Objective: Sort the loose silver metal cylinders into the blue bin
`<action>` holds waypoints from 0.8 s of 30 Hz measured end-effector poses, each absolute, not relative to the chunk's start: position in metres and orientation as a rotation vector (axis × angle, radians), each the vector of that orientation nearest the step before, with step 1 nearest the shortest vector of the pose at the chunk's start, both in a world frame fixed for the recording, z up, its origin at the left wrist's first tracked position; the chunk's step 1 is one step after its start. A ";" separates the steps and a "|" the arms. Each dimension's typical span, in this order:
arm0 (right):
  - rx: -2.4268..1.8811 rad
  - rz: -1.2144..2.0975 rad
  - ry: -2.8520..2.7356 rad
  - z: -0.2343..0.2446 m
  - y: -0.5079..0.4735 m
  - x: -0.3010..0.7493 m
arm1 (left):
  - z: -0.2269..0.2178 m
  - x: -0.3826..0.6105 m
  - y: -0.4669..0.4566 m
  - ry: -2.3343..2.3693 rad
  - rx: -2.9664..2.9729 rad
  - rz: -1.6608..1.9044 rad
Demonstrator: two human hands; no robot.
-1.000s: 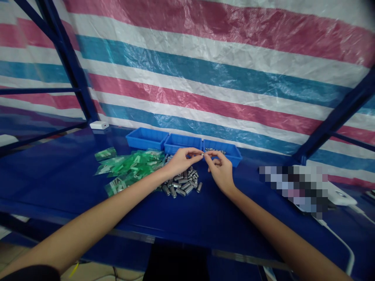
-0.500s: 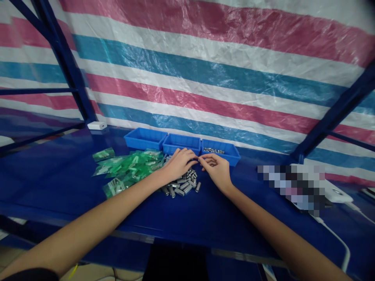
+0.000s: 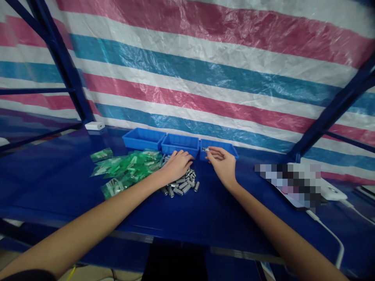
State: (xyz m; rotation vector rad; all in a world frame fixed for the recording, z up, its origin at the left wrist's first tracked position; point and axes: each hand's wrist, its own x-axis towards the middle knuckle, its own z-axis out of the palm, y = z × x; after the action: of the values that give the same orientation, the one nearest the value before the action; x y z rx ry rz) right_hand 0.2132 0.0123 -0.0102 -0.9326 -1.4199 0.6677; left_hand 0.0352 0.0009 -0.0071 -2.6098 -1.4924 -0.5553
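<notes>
My left hand (image 3: 177, 167) rests over a pile of short metal cylinders (image 3: 182, 188), its fingers curled down and drawn together. What lies under its fingertips is hidden. My right hand (image 3: 222, 164) reaches over the front rim of the right-hand blue bin (image 3: 233, 150), thumb and forefinger close together. Small shiny metal pieces (image 3: 205, 149) show at those fingertips, and I cannot make out which are in the bin and which are held. Left of the pile lies a heap of green-tinted plastic bags (image 3: 131, 166) with metal parts inside.
Two more blue bins, the left (image 3: 143, 143) and the middle (image 3: 180, 149), stand in the row at the back. A white adapter (image 3: 94, 126) sits at far left. On the right are a blurred device (image 3: 293, 191) and a white cable (image 3: 336, 238). Blue posts frame a striped sheet (image 3: 205, 78).
My right hand has moved away from my left fingertips, slightly right and forward, to the right-hand bin. My left hand stays over the pile with its fingers lowered a little.
</notes>
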 end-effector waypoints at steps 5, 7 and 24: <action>-0.958 0.605 -1.510 -0.014 0.011 0.211 | 0.002 0.034 -0.003 -1.511 -2.489 -0.519; -0.963 0.554 -1.583 -0.015 0.008 0.208 | 0.004 0.032 -0.005 -1.509 -2.455 -0.473; -0.922 0.400 -1.776 -0.017 0.000 0.201 | 0.006 0.029 -0.001 -1.622 -2.590 -0.456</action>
State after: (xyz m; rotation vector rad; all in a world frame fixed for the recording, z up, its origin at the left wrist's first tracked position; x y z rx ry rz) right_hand 0.2012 -0.0004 -0.0174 -0.9219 -1.7759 0.3996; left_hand 0.0291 -0.0006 0.0064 -2.5901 -1.6215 -0.4560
